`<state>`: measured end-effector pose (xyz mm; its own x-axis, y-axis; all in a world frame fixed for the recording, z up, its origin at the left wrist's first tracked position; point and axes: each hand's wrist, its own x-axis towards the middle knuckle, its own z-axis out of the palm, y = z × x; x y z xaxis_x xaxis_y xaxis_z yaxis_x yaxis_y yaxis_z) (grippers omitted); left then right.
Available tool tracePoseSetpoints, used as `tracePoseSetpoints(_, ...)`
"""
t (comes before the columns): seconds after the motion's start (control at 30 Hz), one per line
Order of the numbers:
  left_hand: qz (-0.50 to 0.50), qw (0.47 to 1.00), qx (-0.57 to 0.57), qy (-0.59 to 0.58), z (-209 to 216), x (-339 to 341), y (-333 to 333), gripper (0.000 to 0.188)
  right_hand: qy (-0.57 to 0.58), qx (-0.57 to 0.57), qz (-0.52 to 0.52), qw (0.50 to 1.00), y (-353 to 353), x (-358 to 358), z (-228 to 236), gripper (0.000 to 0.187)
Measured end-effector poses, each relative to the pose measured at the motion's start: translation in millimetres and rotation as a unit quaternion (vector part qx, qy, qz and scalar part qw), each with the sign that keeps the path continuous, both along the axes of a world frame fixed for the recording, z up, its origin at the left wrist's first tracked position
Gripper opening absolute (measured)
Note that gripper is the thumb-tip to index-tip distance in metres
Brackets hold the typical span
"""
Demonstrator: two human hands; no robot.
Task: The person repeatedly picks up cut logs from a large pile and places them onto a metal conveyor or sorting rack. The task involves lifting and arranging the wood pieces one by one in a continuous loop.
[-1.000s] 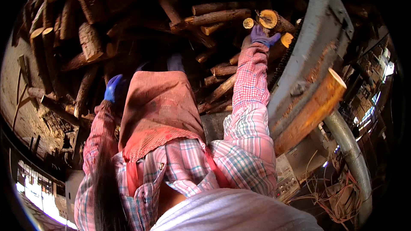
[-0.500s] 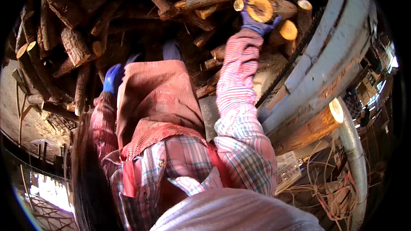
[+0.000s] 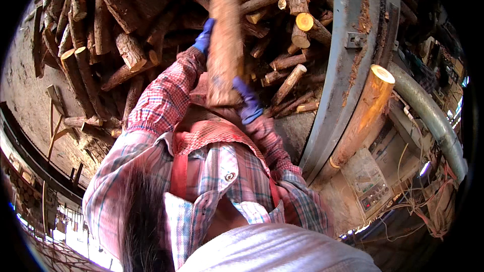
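Left of one grey metal beam point(image 3: 348, 55), two gloved hands point(image 3: 203, 37), one thick log point(image 3: 225, 40), piled logs point(image 3: 288, 83) beyond count, right of it, one peeled log point(image 3: 365, 111), one pipe point(image 3: 429, 107), one control panel point(image 3: 365, 184)

A dim, dusty work shed, with daylight pouring in at the lower left!
Over on the left runs a pale, dirt-strewn floor point(image 3: 38, 88), a spindly wooden prop point(image 3: 52, 121) standing out against it, and below that a long dark rail point(image 3: 40, 151); past the rail, a blazing white opening point(image 3: 83, 239) glares behind thin crossed bars point(image 3: 48, 247). Swing right, and there's a big grey-blue metal frame point(image 3: 348, 15), streaked with brown, then a fat silvery pipe point(image 3: 428, 106), a control panel point(image 3: 370, 186) dotted with knobs, and a tangle of wires point(image 3: 418, 199). Small bluish glints break the gloom at the far right; window or gap, I can't tell.
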<state>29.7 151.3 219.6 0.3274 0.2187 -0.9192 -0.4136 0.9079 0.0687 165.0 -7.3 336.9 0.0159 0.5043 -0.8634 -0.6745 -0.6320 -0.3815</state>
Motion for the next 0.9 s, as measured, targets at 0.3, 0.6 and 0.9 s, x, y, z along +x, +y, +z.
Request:
tracePoseSetpoints(0.3,0.203,0.909,0.355,0.074,42,-72,-21,0.068,0.003,0.218,0.225,0.95,28,-22,71,0.067)
tracePoseSetpoints(0.6,0.002,0.79,0.595,-0.15,328,77,115,0.066,-0.439,0.45,0.262,0.732,109,129,212,0.092)
tracePoseSetpoints(0.9,-0.287,0.471,0.813,0.189,269,88,83,0.049,-0.746,0.246,0.361,0.503,136,378,182,0.125)
